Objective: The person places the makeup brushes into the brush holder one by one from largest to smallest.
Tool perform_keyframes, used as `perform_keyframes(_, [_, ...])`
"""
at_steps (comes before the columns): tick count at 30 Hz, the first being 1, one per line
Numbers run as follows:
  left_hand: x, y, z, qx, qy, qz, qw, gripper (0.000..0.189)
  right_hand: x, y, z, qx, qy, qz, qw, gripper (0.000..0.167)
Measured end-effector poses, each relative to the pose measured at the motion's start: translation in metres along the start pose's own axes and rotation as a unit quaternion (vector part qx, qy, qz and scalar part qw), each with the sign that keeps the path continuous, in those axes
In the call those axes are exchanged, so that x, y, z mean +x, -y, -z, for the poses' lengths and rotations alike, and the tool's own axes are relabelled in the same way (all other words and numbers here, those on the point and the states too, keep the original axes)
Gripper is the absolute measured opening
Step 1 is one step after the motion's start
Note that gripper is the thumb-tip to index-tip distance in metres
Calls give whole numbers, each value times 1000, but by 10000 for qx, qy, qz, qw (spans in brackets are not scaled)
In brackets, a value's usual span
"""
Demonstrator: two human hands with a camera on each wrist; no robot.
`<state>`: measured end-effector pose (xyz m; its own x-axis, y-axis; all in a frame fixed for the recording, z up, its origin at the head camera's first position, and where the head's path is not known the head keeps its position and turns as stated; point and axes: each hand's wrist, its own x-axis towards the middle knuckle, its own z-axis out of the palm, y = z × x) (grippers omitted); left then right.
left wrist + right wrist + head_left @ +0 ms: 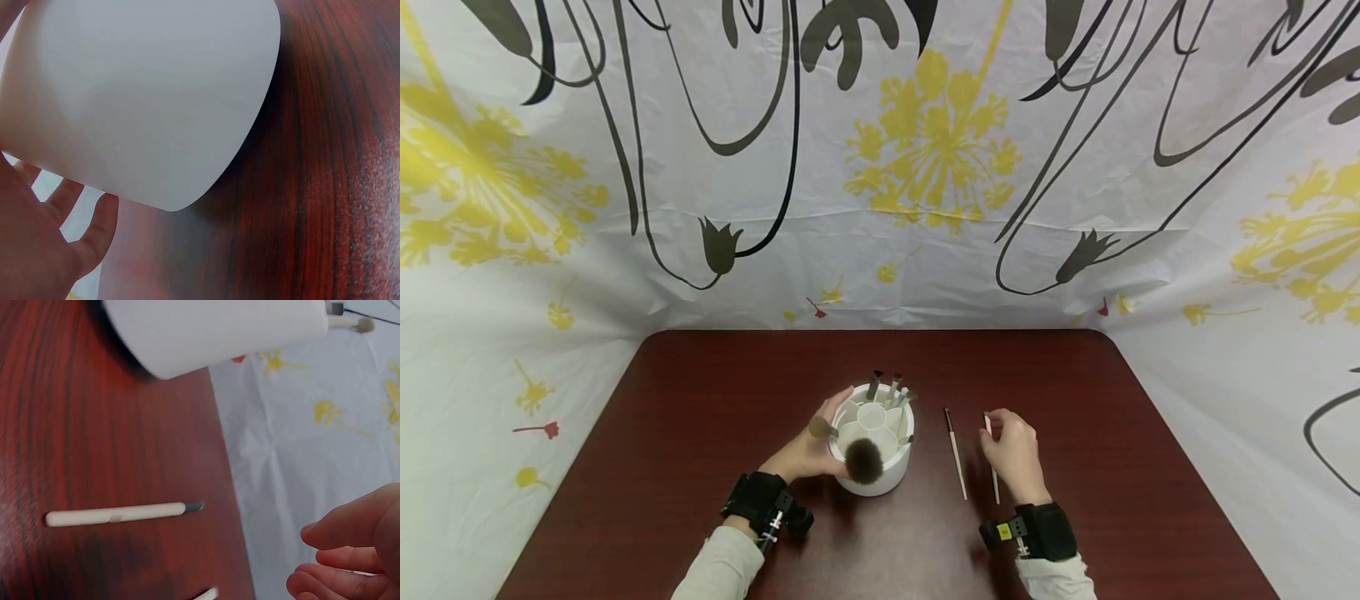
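Observation:
My left hand grips a white round brush holder by its side, fingers curved around the wall. Several makeup brushes stand in its compartments, including a big fluffy brush leaning toward me. The left wrist view shows the holder's smooth wall close up. On the right, my right hand is just over a thin makeup brush with a pale handle. Its fingers are loosely bent, with a gap between thumb and fingertips in the right wrist view. Another slim brush lies between that hand and the holder.
The dark red-brown wooden table has rounded far corners. A white cloth with yellow and grey plant prints hangs behind and at both sides of it. Black camera straps sit on both wrists.

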<state>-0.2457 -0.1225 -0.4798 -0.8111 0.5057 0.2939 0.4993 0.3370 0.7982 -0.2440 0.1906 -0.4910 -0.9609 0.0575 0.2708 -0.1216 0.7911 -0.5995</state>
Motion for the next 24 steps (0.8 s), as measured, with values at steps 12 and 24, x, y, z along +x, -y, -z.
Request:
perform_keyframes(12, [-1, -1, 1, -69, 32, 90, 9999, 108, -4, -18, -6, -348, 301, -484, 9978, 29])
perform_keyframes(24, [0, -1, 1, -56, 76, 161, 9998, 108, -9, -36, -15, -489, 589, -1052, 9915, 27])
